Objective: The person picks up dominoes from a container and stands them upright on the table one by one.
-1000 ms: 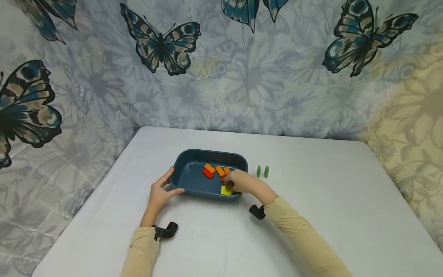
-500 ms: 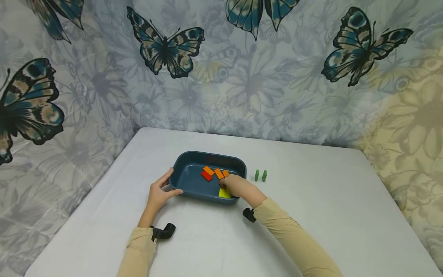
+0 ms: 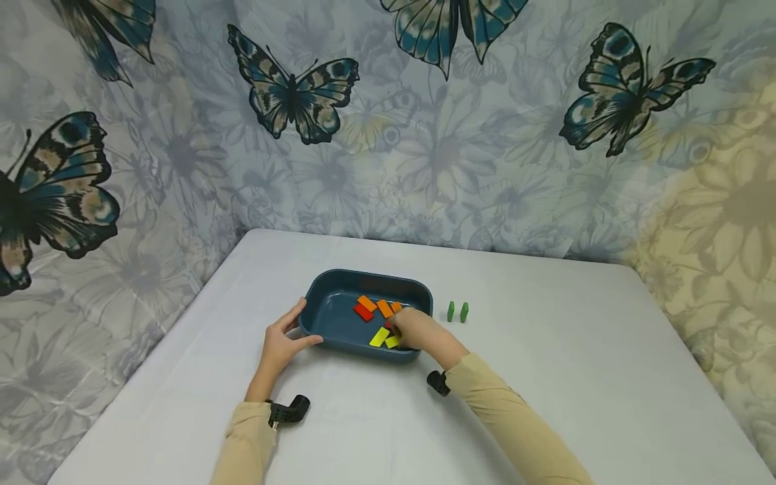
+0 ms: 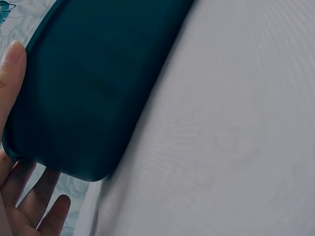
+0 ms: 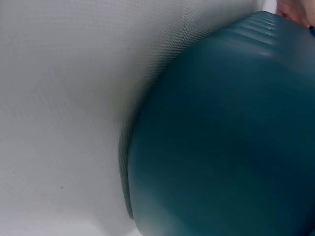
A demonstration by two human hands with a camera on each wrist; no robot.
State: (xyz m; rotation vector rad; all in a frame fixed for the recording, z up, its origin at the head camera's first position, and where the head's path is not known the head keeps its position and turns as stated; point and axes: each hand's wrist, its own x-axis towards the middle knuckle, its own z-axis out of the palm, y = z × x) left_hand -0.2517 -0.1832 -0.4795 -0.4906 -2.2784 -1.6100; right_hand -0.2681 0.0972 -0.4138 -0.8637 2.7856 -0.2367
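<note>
A dark blue dish (image 3: pixel 339 341) stands on the white-covered table. My left hand (image 3: pixel 280 347) holds its left end, thumb at the front wall and fingers round the side; the left wrist view shows the fingers (image 4: pixel 37 196) at the dish's end. Over the dish's right side reaches my right hand (image 3: pixel 417 330), its fingers bent down beside a yellow block (image 3: pixel 393 342). Its fingertips are mostly hidden, so a hold on anything cannot be made out. Another yellow block (image 3: pixel 379 337) lies just left. Behind are a red block (image 3: pixel 364 312) and several orange blocks (image 3: pixel 367 304).
Two small green blocks (image 3: pixel 463 312) stand on the table right of the dish. Black wrist cameras (image 3: pixel 291 409) sit on both wrists. A butterfly-patterned wall covering (image 3: pixel 436 168) rises behind the table (image 3: pixel 545 350).
My right hand has moved slightly left inside the dish. The yellow blocks by its fingers have spread, one now lying turned farther left. My left hand keeps its place on the dish.
</note>
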